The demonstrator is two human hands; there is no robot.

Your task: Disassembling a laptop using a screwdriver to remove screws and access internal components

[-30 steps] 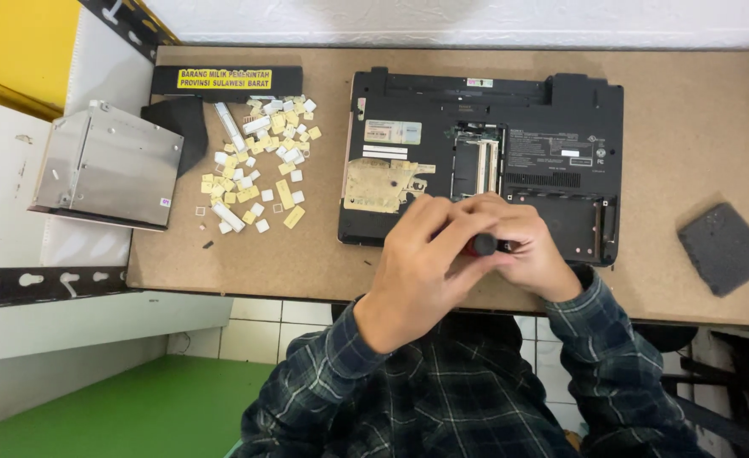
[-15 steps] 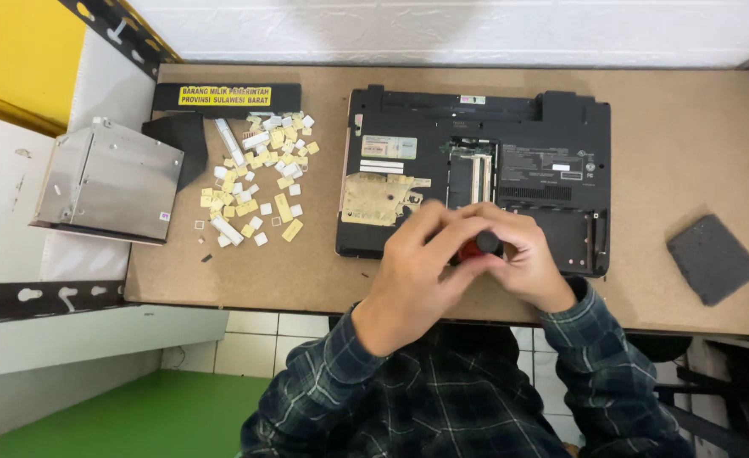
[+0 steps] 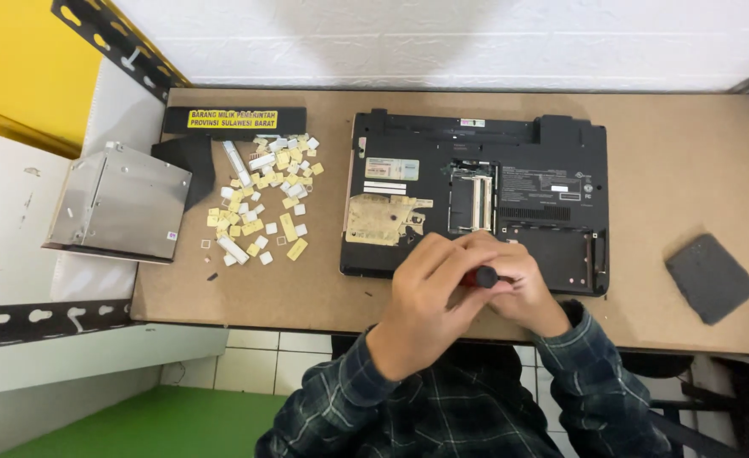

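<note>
The left hand (image 3: 429, 297) and the right hand (image 3: 518, 288) cover the front edge of the laptop (image 3: 476, 199), so what the tip of the screwdriver (image 3: 483, 276) touches cannot be seen. Only its handle end shows. The small keys (image 3: 260, 199) are too small to tell apart. The bottom edge cuts off both sleeves (image 3: 467, 407).

Both hands meet at centre, forearms in plaid sleeves angled inward. Left hand (image 3: 429, 293) on top, fingers curled rightward, knuckles up. Right hand (image 3: 523, 288) beneath, fist closed, wrist bent, partly hidden by left.
</note>
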